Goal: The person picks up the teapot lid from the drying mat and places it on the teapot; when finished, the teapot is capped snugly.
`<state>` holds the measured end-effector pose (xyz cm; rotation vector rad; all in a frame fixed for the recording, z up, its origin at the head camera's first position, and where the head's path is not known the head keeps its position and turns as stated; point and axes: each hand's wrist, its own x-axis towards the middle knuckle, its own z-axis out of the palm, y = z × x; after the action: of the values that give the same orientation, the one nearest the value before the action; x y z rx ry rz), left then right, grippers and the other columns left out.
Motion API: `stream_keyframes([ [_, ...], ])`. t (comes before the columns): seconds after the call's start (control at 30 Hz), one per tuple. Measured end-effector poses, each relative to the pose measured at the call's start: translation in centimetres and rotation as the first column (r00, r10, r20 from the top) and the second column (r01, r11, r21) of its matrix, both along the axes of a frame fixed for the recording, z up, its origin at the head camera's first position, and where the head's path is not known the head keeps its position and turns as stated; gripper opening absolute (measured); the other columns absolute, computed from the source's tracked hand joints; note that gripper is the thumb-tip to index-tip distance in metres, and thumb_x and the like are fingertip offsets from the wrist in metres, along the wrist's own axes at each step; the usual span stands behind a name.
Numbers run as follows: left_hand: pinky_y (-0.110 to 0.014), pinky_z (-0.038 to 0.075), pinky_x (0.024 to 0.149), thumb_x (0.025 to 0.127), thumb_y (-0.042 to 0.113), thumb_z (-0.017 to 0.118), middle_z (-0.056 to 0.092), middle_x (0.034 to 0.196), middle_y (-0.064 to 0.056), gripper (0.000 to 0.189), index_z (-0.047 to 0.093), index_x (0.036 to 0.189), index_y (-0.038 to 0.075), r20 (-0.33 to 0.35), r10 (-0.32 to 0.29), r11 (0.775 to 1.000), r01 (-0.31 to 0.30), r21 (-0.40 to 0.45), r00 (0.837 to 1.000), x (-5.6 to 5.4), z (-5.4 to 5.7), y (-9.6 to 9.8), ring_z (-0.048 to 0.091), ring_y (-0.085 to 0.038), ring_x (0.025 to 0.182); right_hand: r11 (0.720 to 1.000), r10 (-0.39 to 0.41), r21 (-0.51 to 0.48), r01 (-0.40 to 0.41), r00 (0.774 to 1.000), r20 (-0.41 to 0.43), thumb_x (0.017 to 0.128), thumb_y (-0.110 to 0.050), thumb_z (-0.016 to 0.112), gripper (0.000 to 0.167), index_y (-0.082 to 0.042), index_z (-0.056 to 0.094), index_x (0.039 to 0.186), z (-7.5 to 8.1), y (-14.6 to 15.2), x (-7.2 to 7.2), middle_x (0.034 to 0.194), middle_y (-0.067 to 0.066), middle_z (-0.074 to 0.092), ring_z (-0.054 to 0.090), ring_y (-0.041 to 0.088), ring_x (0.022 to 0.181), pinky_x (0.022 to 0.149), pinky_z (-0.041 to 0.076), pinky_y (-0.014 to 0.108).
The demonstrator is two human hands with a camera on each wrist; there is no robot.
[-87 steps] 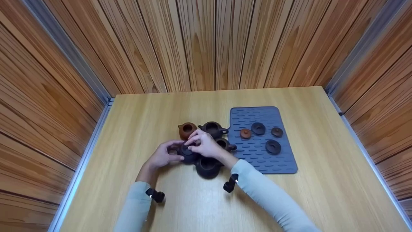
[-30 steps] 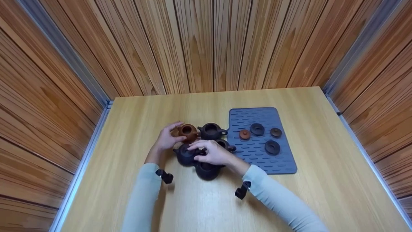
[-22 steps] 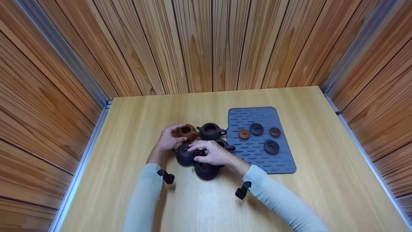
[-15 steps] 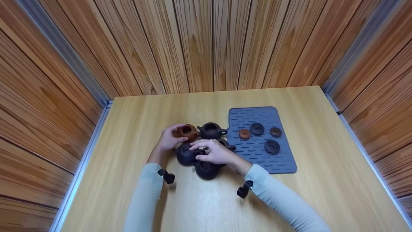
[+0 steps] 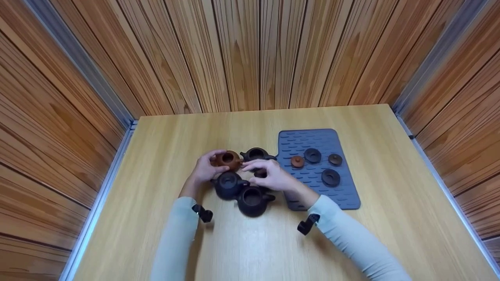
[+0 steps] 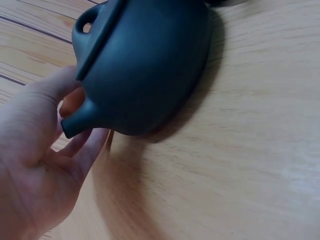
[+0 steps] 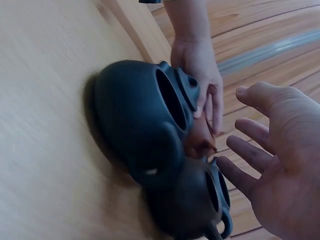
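Around the side of a small reddish-brown teapot (image 5: 232, 159), my left hand (image 5: 203, 168) holds on with thumb and fingers; the pot has no lid and shows an open mouth. Just in front sits a dark teapot (image 5: 222, 191) with its lid on, close to the left palm in the left wrist view. My right hand (image 5: 273, 176) hovers over the group, fingers spread and holding nothing, as the right wrist view shows. Beneath it a lidless dark-brown teapot (image 5: 259, 173) is mostly hidden. Lidless dark teapots stand behind (image 5: 256, 153) and in front (image 5: 253, 207).
A grey mat (image 5: 304, 195) lies right of the teapots. On it rest a reddish lid (image 5: 297, 161), a small brown lid (image 5: 335, 159) and two dark ring-like lids (image 5: 331, 182). Wooden panels (image 5: 246, 58) border the table.
My left hand has gone from the lidded dark teapot to the reddish-brown one. My right hand has left the dark pot's lid and shifted right and back, uncovering it.
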<state>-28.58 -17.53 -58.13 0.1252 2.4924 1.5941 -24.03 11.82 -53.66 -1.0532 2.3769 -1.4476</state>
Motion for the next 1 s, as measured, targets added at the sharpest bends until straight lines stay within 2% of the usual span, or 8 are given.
stream_keyframes([
  [0.1,-0.052,0.047,0.127,0.097,0.002,0.086,0.066,0.158,-0.021,0.061,0.067,0.154,0.009,-0.001,0.009,1.0,-0.009,-0.001,1.0,0.1,0.1,0.0,0.06,-0.041,0.148,0.999,-0.035,-0.011,0.035,0.999,0.003,0.102,-0.005,0.079,0.034,0.001,0.078,0.135,0.2,1.0,-0.2,0.155,0.026,0.07,0.064,0.044,0.149,0.121,0.055,0.046],
  [0.27,-0.048,0.047,0.124,0.097,0.0,0.086,0.067,0.156,-0.022,0.06,0.067,0.153,0.007,0.002,0.017,1.0,-0.017,0.01,1.0,0.1,0.2,0.2,0.061,-0.04,0.146,0.996,-0.073,-0.044,0.076,0.996,0.058,0.103,0.0,0.076,0.034,0.004,0.076,0.136,0.4,2.7,-0.6,0.157,0.03,0.066,0.064,0.048,0.148,0.117,0.057,0.063],
  [0.4,-0.049,0.047,0.125,0.097,-0.001,0.085,0.066,0.155,-0.024,0.06,0.065,0.154,0.005,-0.002,0.003,1.0,-0.003,0.018,1.0,0.0,0.2,0.2,0.061,-0.042,0.147,0.992,-0.119,-0.042,0.122,0.991,0.06,0.102,0.0,0.077,0.035,0.004,0.076,0.137,0.5,4.2,-0.8,0.157,0.03,0.066,0.062,0.048,0.149,0.116,0.054,0.07],
  [0.53,-0.051,0.046,0.126,0.098,0.0,0.085,0.065,0.157,-0.023,0.06,0.065,0.154,0.005,0.002,-0.006,1.0,0.006,0.022,1.0,0.0,0.2,0.1,0.06,-0.042,0.147,0.983,-0.181,-0.017,0.182,0.983,0.012,0.101,-0.003,0.08,0.036,0.003,0.076,0.137,0.0,5.6,-1.0,0.155,0.028,0.068,0.063,0.047,0.148,0.115,0.055,0.068],
  [0.8,-0.041,0.052,0.116,0.095,-0.001,0.086,0.069,0.151,-0.022,0.058,0.068,0.15,0.003,-0.048,-0.002,1.0,0.002,0.001,0.999,0.1,-0.1,0.1,0.065,-0.04,0.14,0.959,-0.282,-0.003,0.282,0.959,-0.021,0.097,0.0,0.084,0.04,-0.002,0.078,0.137,-0.6,7.8,-1.2,0.156,0.025,0.066,0.064,0.048,0.144,0.111,0.057,0.07],
  [1.0,-0.048,0.049,0.122,0.096,-0.001,0.086,0.067,0.153,-0.023,0.059,0.067,0.152,0.003,-0.039,-0.004,0.999,0.005,0.035,0.999,0.0,-0.1,0.2,0.064,-0.041,0.142,0.941,-0.336,0.036,0.337,0.941,-0.039,0.097,-0.001,0.084,0.042,-0.008,0.079,0.138,-1.2,9.2,-1.2,0.157,0.025,0.065,0.062,0.045,0.141,0.111,0.055,0.066],
])
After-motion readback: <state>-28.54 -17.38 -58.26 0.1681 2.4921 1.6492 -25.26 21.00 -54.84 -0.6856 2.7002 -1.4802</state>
